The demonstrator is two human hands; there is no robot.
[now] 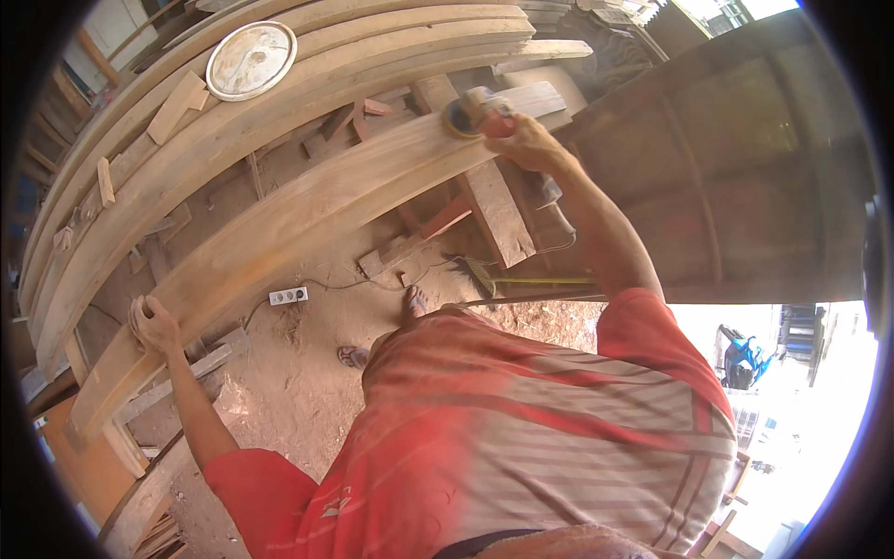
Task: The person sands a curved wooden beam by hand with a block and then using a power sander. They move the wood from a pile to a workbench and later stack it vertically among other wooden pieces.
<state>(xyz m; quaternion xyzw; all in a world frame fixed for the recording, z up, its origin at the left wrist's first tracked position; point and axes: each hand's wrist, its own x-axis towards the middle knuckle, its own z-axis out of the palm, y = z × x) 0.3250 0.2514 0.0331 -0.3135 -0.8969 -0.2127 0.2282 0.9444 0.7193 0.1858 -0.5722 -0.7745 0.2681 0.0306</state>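
A long, pale, curved wooden plank [307, 191] runs from the lower left to the upper right in front of me. Near its far right end, my right hand [531, 144] grips a red and grey angle grinder [491, 114], slightly smeared by motion. The grinder's round disc [458, 119] is on or just over the plank's upper face; exact contact cannot be made out. Toward the left end, my left hand [156, 328] is curled over the plank's far edge, fingers bent, thumb apart from them.
Several curved planks [354, 70] lie stacked beyond, with a round whitish lid [251, 61] on top. A wooden block [498, 210] is under the plank. A white power strip [288, 295] and cable lie on the dusty ground. A large brown panel [726, 168] stands at right.
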